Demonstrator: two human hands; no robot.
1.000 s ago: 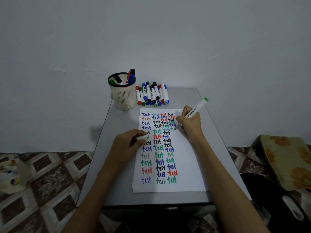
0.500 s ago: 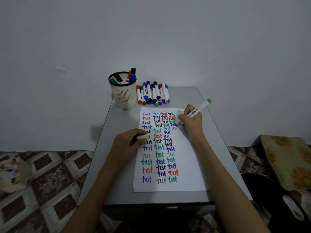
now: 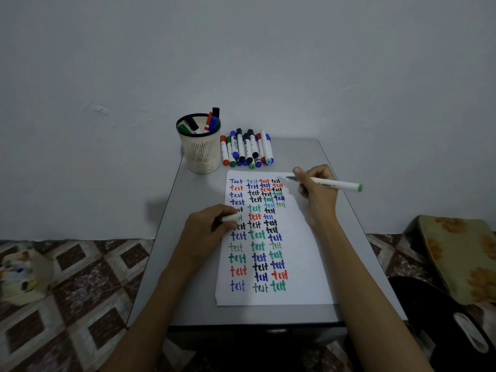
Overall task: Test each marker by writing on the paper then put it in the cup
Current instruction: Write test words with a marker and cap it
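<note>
Now that the right hand [image 3: 319, 194], gripping the green marker [image 3: 341, 184], has lifted it above the paper [image 3: 303, 264], that test looks done; the left hand [image 3: 204, 232] pinches its cap [image 3: 229, 218], ready for recapping before the cup [image 3: 200, 154].

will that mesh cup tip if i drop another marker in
The cup looks light: thin plastic mesh. It narrows toward its base and markers poke above the rim, so a sideways knock might tip it; a gentle drop probably won't.

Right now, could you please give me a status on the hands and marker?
Right hand grips green marker, tip near top edge of paper. Left hand pinches cap, resting on paper. Path to cup looks clear.
</note>
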